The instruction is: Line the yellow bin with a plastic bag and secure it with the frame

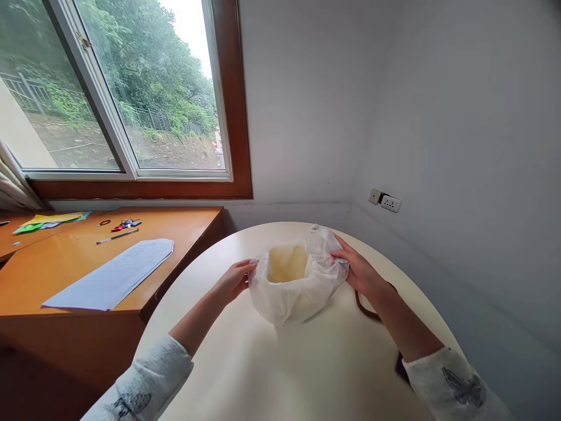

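My left hand (234,282) at left side of white plastic bag (284,304), thumb and fingers pinching its edge. My right hand (358,270) opposite, fingers pinching bunched plastic. Bag between both hands, wrapped around squarish container (287,266) with yellowish inside, over round cream table (307,374); cannot tell whether resting or lifted. Brown loop (369,313) partly behind right forearm.

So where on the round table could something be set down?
The round table is bare between the forearms, nearside of the white bag, and left of the left hand. Crowded: the right side, with right hand, brown loop and dark object.
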Demonstrator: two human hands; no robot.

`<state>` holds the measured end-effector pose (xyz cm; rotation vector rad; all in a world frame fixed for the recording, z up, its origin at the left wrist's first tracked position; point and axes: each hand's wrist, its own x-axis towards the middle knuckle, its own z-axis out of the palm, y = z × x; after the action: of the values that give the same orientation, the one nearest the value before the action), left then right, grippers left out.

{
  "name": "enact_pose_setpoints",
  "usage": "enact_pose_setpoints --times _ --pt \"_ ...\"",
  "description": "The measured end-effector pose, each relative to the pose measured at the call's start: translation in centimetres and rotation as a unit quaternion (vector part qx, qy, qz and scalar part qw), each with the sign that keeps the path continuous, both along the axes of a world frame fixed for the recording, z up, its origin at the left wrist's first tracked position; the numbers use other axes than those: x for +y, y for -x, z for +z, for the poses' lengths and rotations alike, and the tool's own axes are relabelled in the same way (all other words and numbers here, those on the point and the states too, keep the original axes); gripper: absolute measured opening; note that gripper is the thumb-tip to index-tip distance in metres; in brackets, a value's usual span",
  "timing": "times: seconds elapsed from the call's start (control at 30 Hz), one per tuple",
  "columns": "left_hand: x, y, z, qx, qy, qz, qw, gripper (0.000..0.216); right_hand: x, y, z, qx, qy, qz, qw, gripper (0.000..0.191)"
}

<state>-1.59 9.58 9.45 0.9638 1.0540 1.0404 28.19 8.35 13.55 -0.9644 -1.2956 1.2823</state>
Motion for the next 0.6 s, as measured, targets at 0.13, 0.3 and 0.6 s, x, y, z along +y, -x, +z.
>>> enact_pose_setpoints --times 0.13,0.3,0.6 --pt "0.1 1.1 2.5 -0.059 -0.081 0.039 0.994 0.030 0.0 -1.0 1.0 0.046 0.011 0.015 0.999 0.035" --pt "-1.1 4.1 4.0 -0.078 -0.130 0.049 0.987 0.016 -1.1 -4.2 0.3 -0.010 -0.041 0.014 0.999 0.017" --pt "-5.6 9.6 5.2 0.025 -0.108 0.034 0.993 0.011 -5.1 -7.5 -2.0 -0.074 -0.045 0.012 0.996 0.030"
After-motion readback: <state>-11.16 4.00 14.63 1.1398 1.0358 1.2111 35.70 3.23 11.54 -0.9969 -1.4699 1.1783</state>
